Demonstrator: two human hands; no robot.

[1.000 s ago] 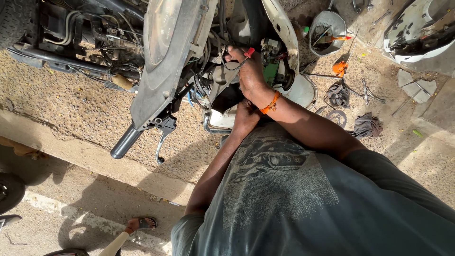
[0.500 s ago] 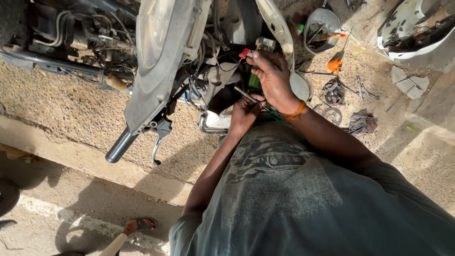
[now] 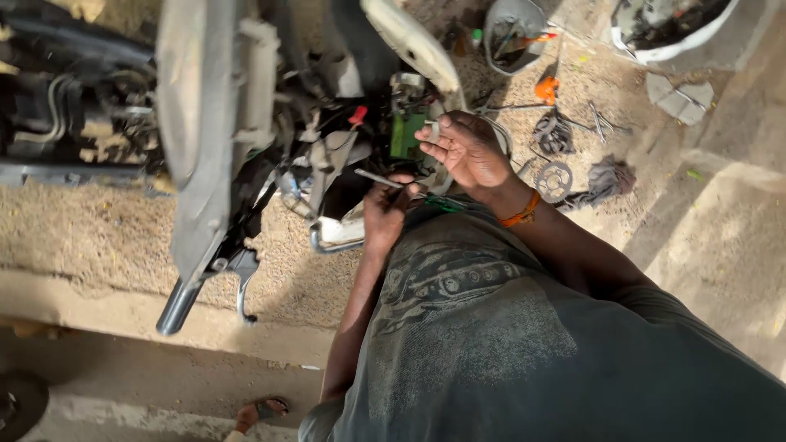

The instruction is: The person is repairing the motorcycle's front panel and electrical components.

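A thin metal tool (image 3: 378, 178) is gripped in the closed fingers of the left hand (image 3: 385, 214), its bright shaft projecting up and to the left of the fingertips toward the exposed wiring of a stripped scooter (image 3: 246, 123). The right hand (image 3: 468, 150) is shown palm up with fingers loosely curled around a small pale part (image 3: 435, 128) held at their tips, just beside a green component (image 3: 407, 133). Beyond the right knuckles, a toothed sprocket (image 3: 554, 180) and an orange-handled tool (image 3: 546, 87) are seen on the gravel.
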